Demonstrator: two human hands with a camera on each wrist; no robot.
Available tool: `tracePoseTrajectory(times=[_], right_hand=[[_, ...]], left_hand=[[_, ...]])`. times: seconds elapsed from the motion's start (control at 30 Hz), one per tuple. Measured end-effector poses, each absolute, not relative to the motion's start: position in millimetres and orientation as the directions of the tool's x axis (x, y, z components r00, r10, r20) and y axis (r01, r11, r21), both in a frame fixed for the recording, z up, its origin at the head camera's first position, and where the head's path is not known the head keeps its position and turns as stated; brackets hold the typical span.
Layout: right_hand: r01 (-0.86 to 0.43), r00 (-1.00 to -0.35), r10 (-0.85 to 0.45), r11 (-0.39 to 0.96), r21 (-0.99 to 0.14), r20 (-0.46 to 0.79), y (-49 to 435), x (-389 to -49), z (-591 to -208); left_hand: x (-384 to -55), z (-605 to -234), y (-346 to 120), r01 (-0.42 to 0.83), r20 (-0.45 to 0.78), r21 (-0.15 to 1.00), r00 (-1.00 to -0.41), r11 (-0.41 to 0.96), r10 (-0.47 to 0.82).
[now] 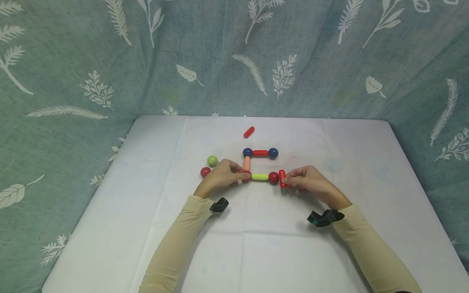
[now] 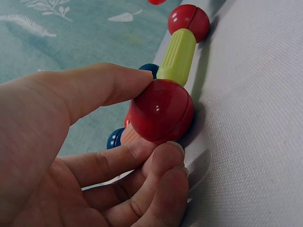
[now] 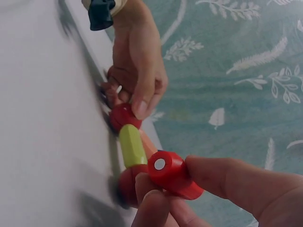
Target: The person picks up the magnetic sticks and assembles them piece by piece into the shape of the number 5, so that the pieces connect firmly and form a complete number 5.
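My left hand (image 1: 224,174) pinches a red ball (image 2: 161,112) between thumb and fingers, at the near left corner of a joined shape. From that ball a yellow-green rod (image 1: 260,177) runs right to a second red ball (image 1: 273,178). An orange rod (image 1: 247,164) leads away to a blue ball (image 1: 247,152), which a red rod (image 1: 260,153) links to another blue ball (image 1: 273,153). With thumb and fingers, my right hand (image 1: 311,180) holds a loose red rod (image 3: 176,176) right beside the second red ball. A pale round end face of this rod shows in the right wrist view.
Left of my left hand lie a green ball (image 1: 212,160) and a red ball (image 1: 205,172). One more red rod (image 1: 249,132) rests beyond the shape, toward the back of the white table (image 1: 329,142). A patterned cloth (image 1: 220,49) hangs behind the table.
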State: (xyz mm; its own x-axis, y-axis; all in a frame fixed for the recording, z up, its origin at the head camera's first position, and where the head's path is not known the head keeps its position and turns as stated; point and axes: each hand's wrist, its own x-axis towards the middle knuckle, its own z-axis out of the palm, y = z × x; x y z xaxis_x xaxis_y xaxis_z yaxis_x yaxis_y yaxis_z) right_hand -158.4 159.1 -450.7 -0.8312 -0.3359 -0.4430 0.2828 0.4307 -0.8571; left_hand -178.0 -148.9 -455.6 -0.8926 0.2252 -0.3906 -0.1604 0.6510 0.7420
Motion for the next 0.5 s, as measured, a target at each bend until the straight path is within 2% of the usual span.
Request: tracePoseTrajectory(times=[0.5], right_hand=[[0.309,-0.814,-0.38,0.357,-0.882,-0.439,153,-147,-463]], left_hand=[[-179,-458,-150,-0.149,-0.381,0.747,-0.895,0.648,0.232]])
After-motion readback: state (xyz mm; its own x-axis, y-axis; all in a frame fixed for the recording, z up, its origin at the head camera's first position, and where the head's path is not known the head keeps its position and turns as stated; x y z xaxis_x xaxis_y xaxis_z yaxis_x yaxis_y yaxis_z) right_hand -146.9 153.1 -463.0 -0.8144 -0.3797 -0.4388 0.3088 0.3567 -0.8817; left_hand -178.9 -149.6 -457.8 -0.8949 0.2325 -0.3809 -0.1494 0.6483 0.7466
